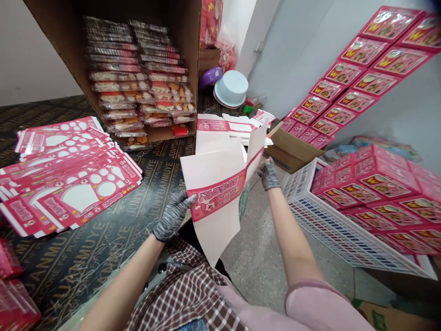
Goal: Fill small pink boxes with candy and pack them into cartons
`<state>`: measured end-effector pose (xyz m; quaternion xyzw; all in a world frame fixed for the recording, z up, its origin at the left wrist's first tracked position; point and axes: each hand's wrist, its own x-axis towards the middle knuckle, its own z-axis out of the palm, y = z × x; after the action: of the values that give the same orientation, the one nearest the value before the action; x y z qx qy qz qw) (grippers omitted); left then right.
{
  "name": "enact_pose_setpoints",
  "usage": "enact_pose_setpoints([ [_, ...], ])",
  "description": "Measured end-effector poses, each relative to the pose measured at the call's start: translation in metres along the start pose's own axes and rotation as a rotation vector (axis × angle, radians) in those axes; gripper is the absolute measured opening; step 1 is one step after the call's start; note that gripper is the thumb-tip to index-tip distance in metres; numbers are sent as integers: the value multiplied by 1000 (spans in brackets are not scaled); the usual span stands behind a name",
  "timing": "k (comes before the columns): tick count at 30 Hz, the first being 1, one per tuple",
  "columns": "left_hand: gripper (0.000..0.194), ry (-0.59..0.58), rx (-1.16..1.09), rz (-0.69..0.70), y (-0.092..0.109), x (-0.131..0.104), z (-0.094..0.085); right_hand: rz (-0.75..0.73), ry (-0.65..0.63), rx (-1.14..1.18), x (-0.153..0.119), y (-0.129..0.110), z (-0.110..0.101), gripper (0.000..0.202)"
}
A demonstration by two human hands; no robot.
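Observation:
An unfolded pink-and-white carton [220,195] with printed lettering hangs in front of me, its white flaps spread up and down. In a grey knitted glove, my left hand [174,214] grips its left end, thumb on the printed face. Similarly gloved, my right hand [268,174] closes on the far right side of the carton, where a panel stands folded up; its fingertips are partly hidden. Behind the carton, more flat cartons [212,125] lie in a pile on the table edge.
Pink cut-out cards [82,195] cover the left of the black table [151,184]. A tall cardboard box [188,46] holds bagged toy pieces [168,92]. Finished pink boxes [386,184] fill a white basket [330,239] on the right; others [358,87] stand stacked behind. Basins [231,88] sit at the back.

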<state>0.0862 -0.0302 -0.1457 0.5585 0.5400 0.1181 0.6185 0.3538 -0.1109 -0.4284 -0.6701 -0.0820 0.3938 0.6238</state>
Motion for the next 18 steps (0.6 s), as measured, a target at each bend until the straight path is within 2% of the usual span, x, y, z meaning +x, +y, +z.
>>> enact_pose_setpoints([
  [4,44,71,36,46,33,-3,-37,58,-162,264,33,-49,-18,52],
  [7,45,169,63,95,45,0,-64,-16,-262,337,55,-98,-23,43],
  [9,48,306,46,101,48,3,-78,-110,-232,335,55,-131,-23,42],
  [11,61,536,4,133,49,7,-88,-245,-161,288,35,-165,-18,40],
  [12,73,656,-17,171,49,9,-91,-312,-198,232,19,-181,-13,39],
  [14,99,829,-22,270,49,12,-95,-449,-359,220,-24,-214,-2,37],
  [15,109,879,-3,321,49,14,-97,-517,-484,205,-46,-230,3,33],
  [17,118,913,40,392,51,14,-103,-703,-766,119,-83,-259,11,26],
  [18,119,905,50,406,52,13,-107,-760,-822,70,-96,-271,14,26],
])
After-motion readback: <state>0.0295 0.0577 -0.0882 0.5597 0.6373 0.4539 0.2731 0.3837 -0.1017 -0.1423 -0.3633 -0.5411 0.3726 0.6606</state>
